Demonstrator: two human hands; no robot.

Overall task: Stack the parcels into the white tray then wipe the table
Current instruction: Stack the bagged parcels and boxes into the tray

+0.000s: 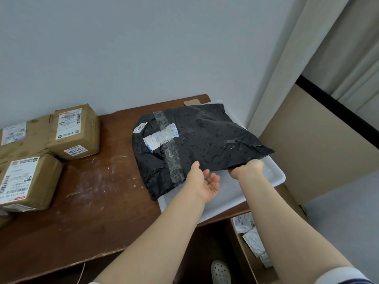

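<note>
Black parcel overhangs white tray rim; right hand holds its edge.

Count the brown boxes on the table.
3, all at the table's left end: back box, flatter box to its left, front box. More may lie beyond the left frame edge.

Short white sleeve (dark stripe at its edge), white perforated clog
</note>
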